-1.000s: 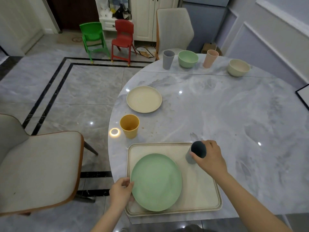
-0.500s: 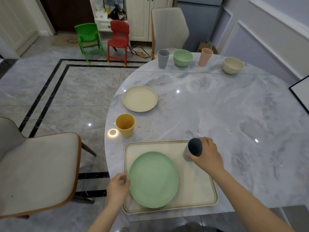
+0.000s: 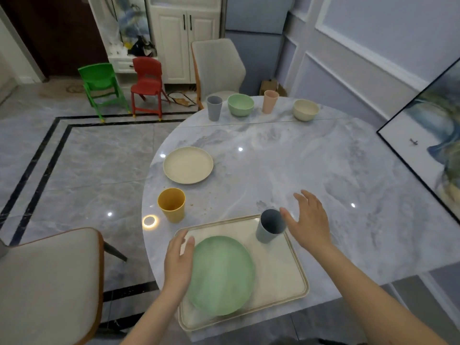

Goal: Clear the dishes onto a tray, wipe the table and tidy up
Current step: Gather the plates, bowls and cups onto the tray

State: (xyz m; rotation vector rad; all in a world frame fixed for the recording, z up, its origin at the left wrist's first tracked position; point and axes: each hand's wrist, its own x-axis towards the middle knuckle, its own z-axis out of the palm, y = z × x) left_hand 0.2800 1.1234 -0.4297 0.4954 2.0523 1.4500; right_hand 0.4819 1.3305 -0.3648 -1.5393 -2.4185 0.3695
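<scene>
A cream tray (image 3: 281, 275) lies at the near edge of the round marble table (image 3: 311, 170). On it rest a green plate (image 3: 221, 275) and an upright dark grey cup (image 3: 270, 225) at the far right corner. My right hand (image 3: 310, 222) hovers open just right of the cup, apart from it. My left hand (image 3: 178, 262) is open beside the green plate's left rim, over the tray's left edge. A yellow cup (image 3: 171, 204) and a cream plate (image 3: 188, 165) stand further left on the table.
Along the far edge stand a grey cup (image 3: 214, 107), a green bowl (image 3: 240, 104), a pink cup (image 3: 270, 101) and a cream bowl (image 3: 305, 109). Crumbs lie near the yellow cup. A padded chair (image 3: 49, 282) is at my left, another (image 3: 216, 66) beyond the table. A framed picture (image 3: 428, 150) is at right.
My right hand has let go of the dark grey cup, now standing on the tray, and drawn back to the right. My left hand has released the green plate and opened.
</scene>
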